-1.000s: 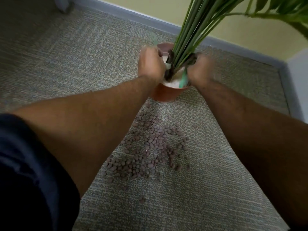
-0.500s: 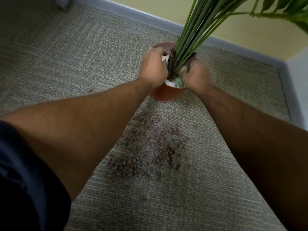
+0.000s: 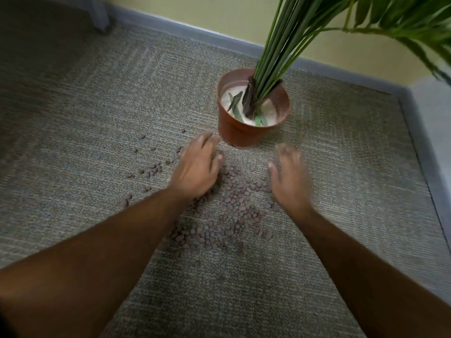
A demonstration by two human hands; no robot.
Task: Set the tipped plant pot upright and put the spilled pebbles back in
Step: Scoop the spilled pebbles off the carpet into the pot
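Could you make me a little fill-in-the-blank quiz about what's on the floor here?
1. The brown plant pot stands ____ on the carpet.
2. The pebbles lie on the ____, none visible in the pot.
3. The left hand and right hand both hold ____.

Missing words: upright; carpet; nothing

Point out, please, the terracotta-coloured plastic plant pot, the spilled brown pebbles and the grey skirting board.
terracotta-coloured plastic plant pot (image 3: 238, 132): head view, on its outer front wall.
spilled brown pebbles (image 3: 234, 211): head view, middle of the pile on the carpet.
grey skirting board (image 3: 195, 32): head view, along the far wall.
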